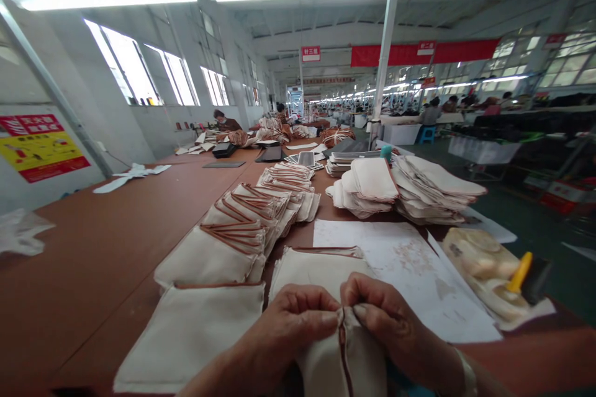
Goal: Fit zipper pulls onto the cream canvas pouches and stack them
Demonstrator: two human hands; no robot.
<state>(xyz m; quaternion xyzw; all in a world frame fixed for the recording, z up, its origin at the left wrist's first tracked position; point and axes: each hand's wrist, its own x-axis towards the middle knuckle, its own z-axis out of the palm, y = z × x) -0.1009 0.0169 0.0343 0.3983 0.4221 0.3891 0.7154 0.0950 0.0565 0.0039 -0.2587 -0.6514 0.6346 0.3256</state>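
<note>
Near the bottom centre, my left hand (298, 329) and my right hand (391, 316) pinch the top edge of a cream fabric piece (367, 356) with a brown strip down its middle. The fingertips of both hands almost meet at that edge. Just beyond them lies a cream panel stack (310, 270) with brown trim. To the left, a single cream panel (195, 335) lies flat below a long fanned row of cream panels (209, 254).
White paper (400, 260) with brown smudges lies right of centre. Beyond it sit cream piles (372, 180). A yellow-handled tool (520, 273) rests in a plastic-wrapped holder (479, 254) at right. A plastic bag (23, 229) is at far left. People sit farther back.
</note>
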